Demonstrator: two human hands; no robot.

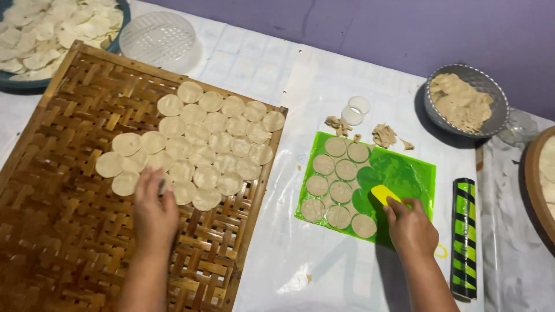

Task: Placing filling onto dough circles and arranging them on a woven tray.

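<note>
The left hand (155,209) presses flat, fingers loose, on dough rounds (196,144) on the bamboo tray (58,231) (woven), while the right hand (410,228) grips a yellow scraper (383,194) on the green mat (404,173).

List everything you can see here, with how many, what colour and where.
woven bamboo tray: one, brown, left half of the table
dough discs on tray: about thirty, pale cream, overlapping on the tray's upper right
green mat: one, bright green, centre right
dough discs on mat: about nine, pale, on the mat's left side
yellow scraper: one, yellow, on the mat
dough scraps: a few, beige, above the mat
round cutter: one, white, above the mat
striped rolling pin: one, green and black, right of the mat
metal bowl: one, grey, holding dough, upper right
clear plastic bowl: one, upside down, top
left hand: on the tray's discs
right hand: holding the scraper
</note>
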